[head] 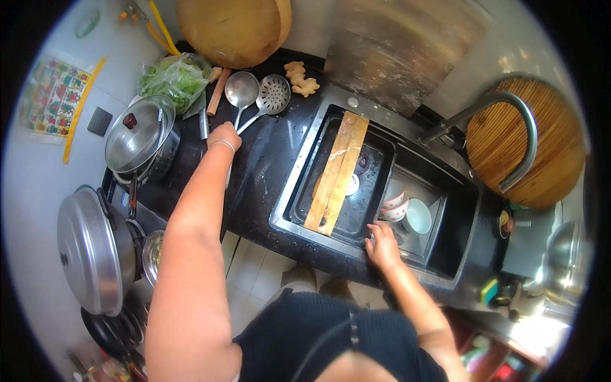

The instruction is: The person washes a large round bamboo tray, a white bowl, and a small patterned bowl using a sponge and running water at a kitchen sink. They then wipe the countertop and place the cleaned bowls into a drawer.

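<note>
My left hand is closed at the handles of a metal soup ladle and a slotted skimmer, whose heads lie on the dark counter; its fingertips are hidden. Just left of it is a cleaver with a metal handle. My right hand rests at the sink's front edge, fingers apart, by the corner of a black drain tray. A wooden board lies across this tray. Beyond my right hand, polka-dot bowls and a pale bowl sit in the sink basin.
A curved faucet arches over the right side, before a round bamboo board. Ginger, bagged greens and a thick round chopping block stand at the back. Lidded pots crowd the left.
</note>
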